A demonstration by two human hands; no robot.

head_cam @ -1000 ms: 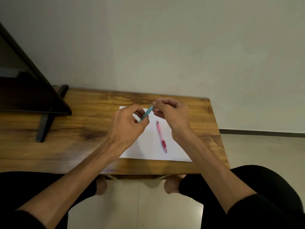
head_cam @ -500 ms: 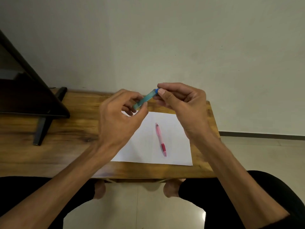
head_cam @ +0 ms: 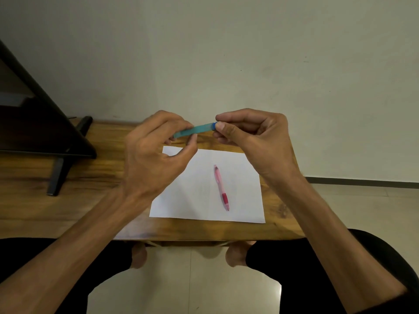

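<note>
I see slim teal translucent plastic pen now raised, levelled above white paper sheet; L hand pinches barrel, R hand pinches blue end, so cap pull likely next.

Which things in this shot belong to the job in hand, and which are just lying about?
In hand: blue pen, pinched at its two ends by the left hand and the right hand.
Lying about: pink pen, untouched on the sheet of paper; wooden table; black stand at the far left.
</note>
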